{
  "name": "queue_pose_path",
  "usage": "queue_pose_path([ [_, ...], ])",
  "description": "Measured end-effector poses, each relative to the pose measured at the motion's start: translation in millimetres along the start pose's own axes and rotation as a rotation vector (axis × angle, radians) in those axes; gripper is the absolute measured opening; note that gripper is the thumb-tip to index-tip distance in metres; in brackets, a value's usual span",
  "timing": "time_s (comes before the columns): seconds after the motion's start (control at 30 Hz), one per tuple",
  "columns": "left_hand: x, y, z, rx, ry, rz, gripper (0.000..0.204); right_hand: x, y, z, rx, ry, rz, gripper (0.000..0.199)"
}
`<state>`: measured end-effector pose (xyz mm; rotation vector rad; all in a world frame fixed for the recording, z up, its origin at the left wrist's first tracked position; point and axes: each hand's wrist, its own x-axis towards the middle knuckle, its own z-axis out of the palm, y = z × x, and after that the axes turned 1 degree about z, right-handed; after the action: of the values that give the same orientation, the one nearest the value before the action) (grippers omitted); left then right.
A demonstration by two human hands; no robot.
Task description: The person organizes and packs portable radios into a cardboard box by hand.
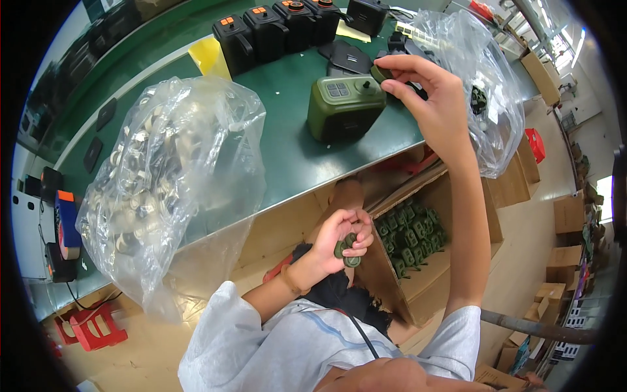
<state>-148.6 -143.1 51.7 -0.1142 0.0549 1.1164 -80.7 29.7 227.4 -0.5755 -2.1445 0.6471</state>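
Note:
On the green workbench stands a boxy olive-green device [346, 108], upright, with a button pad and a black knob on its top. At its upper right corner, my right hand [434, 98] pinches a small dark green piece [380, 74] between thumb and forefinger; the piece's exact kind is unclear. Below the bench edge, my left hand [343, 240] is curled around several small round green parts [348, 249], partly hidden by the fingers.
A clear plastic bag [176, 176] of pale ring-like parts hangs over the bench's front edge at left. Another plastic bag [496, 117] lies at right. Black devices [261, 32] line the back. Below, a cardboard box [428, 287] holds many green parts. A red stool [98, 325] stands lower left.

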Motion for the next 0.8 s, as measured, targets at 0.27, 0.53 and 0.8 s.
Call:
queue_pose_path([
  [0.27, 3, 16, -3, 0.013, -0.004, 0.055, 0.026, -4, 13, 20, -0.126, 0.014, -0.174, 0.016],
  [0.53, 5, 16, -5, -0.021, -0.026, 0.045, 0.027, -11, 12, 22, -0.448, 0.013, -0.395, 0.031],
  [0.8, -4, 19, 5, 0.094, -0.01, 0.067, 0.026, -22, 6, 24, -0.51, 0.056, -0.34, 0.044],
])
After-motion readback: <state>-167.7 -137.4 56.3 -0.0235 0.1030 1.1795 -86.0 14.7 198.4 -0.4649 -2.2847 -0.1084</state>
